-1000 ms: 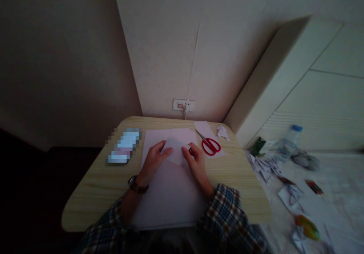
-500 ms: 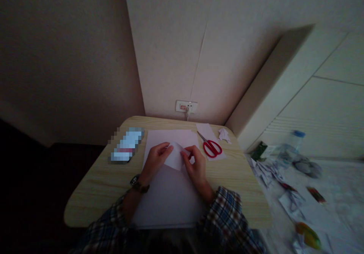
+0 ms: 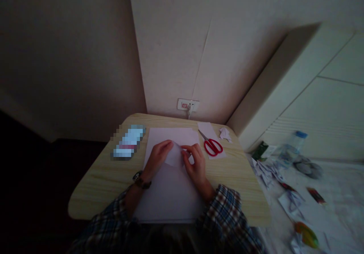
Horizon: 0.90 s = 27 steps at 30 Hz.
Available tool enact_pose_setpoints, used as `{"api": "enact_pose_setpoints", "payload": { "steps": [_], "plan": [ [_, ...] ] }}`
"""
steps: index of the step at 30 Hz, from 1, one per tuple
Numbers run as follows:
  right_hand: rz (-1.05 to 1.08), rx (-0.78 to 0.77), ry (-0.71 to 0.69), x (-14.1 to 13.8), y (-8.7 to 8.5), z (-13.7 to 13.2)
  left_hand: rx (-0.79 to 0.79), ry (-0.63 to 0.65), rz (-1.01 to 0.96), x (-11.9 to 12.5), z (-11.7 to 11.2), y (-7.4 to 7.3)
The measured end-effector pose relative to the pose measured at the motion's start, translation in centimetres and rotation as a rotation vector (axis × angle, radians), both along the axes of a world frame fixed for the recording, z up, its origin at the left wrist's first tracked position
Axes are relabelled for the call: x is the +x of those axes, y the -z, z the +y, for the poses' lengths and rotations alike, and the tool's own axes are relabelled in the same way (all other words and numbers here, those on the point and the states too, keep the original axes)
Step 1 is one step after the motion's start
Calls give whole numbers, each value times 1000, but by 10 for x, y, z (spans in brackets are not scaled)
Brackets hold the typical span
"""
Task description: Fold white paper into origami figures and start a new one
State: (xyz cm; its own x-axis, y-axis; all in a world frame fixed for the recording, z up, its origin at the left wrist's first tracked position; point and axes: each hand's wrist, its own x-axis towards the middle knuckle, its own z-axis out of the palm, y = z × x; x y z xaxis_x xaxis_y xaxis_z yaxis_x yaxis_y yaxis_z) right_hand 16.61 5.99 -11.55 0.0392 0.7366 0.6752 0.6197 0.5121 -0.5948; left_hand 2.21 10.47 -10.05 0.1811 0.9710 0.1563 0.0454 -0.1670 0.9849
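Note:
A small piece of white paper (image 3: 174,157) is held between my two hands above larger white sheets (image 3: 167,197) on the table. My left hand (image 3: 158,156) pinches its upper left part, thumb and fingers together. On the other side my right hand (image 3: 195,163) grips the paper's right edge between thumb and forefinger. Red-handled scissors (image 3: 212,146) lie right of my right hand, partly over a strip of white paper (image 3: 205,127). Beyond them sits a small folded paper shape (image 3: 225,134). The paper's lower folds are too dim to make out.
A blurred-out phone (image 3: 129,142) lies on the left of the wooden table (image 3: 99,185). Behind the table a wall socket (image 3: 188,105) holds a plug. To the right, a surface bears a plastic bottle (image 3: 292,146), crumpled papers (image 3: 265,172) and a yellow-green object (image 3: 306,234).
The paper between my hands has tilted, so less of its face shows. My left fingers have drawn closer together at its top edge. The camera view has shifted slightly.

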Motion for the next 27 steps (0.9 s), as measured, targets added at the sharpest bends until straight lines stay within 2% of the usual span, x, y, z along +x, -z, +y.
{"api": "enact_pose_setpoints", "payload": {
  "steps": [9, 16, 21, 27],
  "plan": [
    [-23, -13, -46, -2, 0, -1, -1, -42, -19, -2, -3, -4],
    [-41, -13, -74, -2, 1, -1, 5, -6, -33, -3, -1, 1],
    [-35, -30, -117, -5, 1, -2, 34, -30, -24, -3, 2, 6],
    [-69, -11, -131, -3, 6, 0, 7, 4, -79, -3, 2, 6]
  ]
}}
